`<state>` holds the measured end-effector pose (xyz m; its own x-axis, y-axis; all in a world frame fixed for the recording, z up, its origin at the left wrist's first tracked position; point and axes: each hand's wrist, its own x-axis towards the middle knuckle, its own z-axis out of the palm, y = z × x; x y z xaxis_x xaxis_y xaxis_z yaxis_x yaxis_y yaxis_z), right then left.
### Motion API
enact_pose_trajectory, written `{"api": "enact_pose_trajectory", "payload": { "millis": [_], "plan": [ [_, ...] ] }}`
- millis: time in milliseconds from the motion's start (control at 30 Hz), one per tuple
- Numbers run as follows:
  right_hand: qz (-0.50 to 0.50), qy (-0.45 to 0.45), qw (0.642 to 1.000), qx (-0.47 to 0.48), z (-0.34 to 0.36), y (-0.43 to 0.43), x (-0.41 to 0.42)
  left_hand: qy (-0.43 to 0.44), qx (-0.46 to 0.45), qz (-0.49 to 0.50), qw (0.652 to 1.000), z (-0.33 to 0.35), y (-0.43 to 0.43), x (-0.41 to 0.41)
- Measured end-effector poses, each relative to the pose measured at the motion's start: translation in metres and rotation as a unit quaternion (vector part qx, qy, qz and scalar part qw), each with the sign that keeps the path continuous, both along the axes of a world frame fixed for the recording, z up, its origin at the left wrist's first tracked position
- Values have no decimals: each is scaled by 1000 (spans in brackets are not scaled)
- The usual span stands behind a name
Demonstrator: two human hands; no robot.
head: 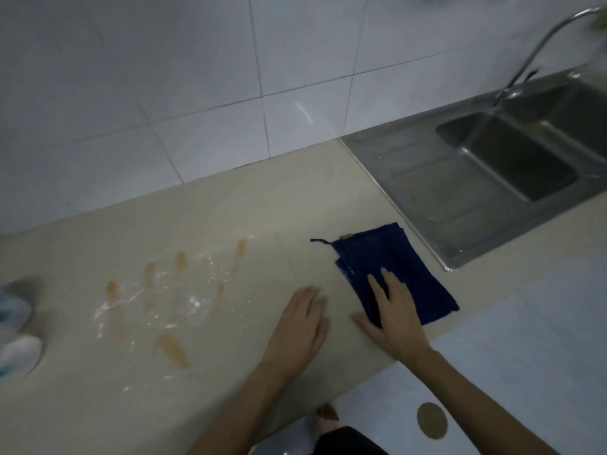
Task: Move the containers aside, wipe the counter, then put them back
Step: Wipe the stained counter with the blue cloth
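While the dark blue folded cloth [394, 270] lay flat on the beige stone counter [230, 208] at centre-right of the frame, the right hand [391, 316] rested palm-down on its lower-left part, fingers spread, pressing rather than gripping. Left hand [299, 326] was flat on bare counter just beside it, nearer the frame's centre, fingers loose, holding nothing.

Key relation: the mess, orange-brown smears w/ white powder [164, 300], lay toward the left of the frame, beyond the left hand, well apart from the cloth. Cloth's long axis ran from upper left to lower right, roughly across the wipe direction. Right hand was the one on the cloth, so prob. it sweeps leftward; left hand sat in that path.

Blurred white-and-teal containers [16, 326] sat at the far left edge, apparently already moved aside. Both forearms reached in from lower frame, wrists low. Steel sink [410, 178] was at upper right.
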<state>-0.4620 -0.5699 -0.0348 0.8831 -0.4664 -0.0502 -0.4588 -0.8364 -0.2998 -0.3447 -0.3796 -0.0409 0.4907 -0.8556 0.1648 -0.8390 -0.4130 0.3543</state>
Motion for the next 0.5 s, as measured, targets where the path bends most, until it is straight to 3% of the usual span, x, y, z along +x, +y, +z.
{"api": "enact_pose_trajectory", "payload": {
  "millis": [133,300,500],
  "plan": [
    [-5,75,997,-27,-12,-43,-5,-26,47,-2,999,-14,-32,-8],
    [36,46,998,-29,-9,-68,-4,15,30,30,999,-22,-34,-12],
    [105,82,991,-32,-7,-107,17,25,26,28,999,-28,-38,-11]
  ]
}}
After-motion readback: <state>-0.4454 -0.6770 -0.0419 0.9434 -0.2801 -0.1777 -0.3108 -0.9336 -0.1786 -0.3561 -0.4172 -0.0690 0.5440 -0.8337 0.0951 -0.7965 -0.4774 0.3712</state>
